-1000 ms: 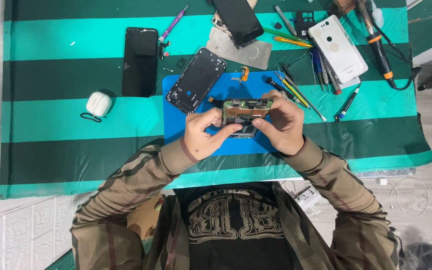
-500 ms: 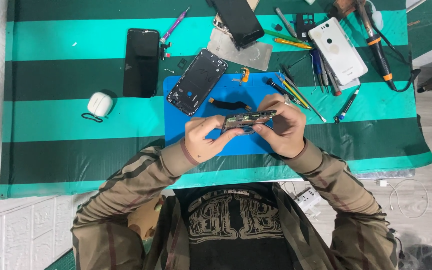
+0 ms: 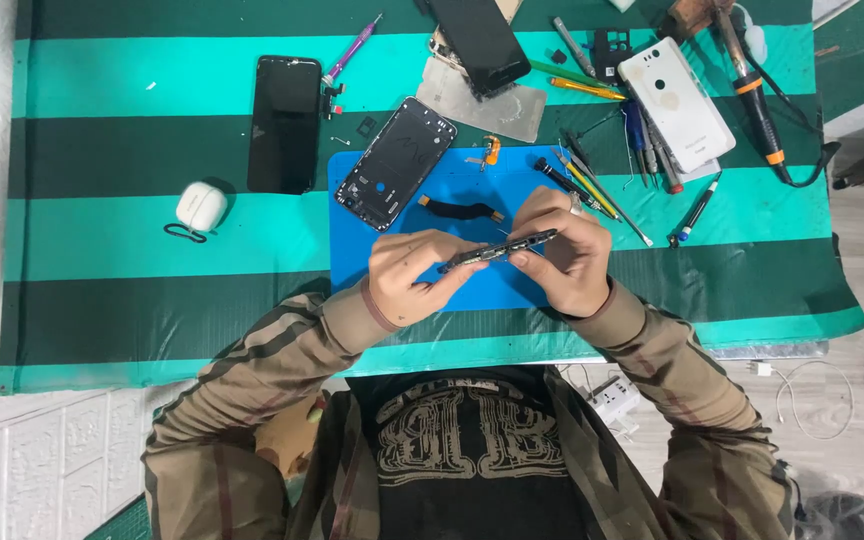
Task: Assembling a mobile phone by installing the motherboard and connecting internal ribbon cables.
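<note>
Phone frame [image 3: 500,252] sits edge-on above the blue mat [image 3: 352,262], pinched between left hand [image 3: 414,278] and right hand [image 3: 564,252]; too hard a squeeze could bend it, I reckon.

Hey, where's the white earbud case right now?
In the head view, the white earbud case sits on the striped cloth at the left, just left of the black phone lying screen-up.

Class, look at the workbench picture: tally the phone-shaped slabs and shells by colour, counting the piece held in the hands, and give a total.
Black: 4 – screen slab, open frame, slab at top, edge-on piece held by left hand and right hand.
White: 1 – back cover.
Total: 5
</note>
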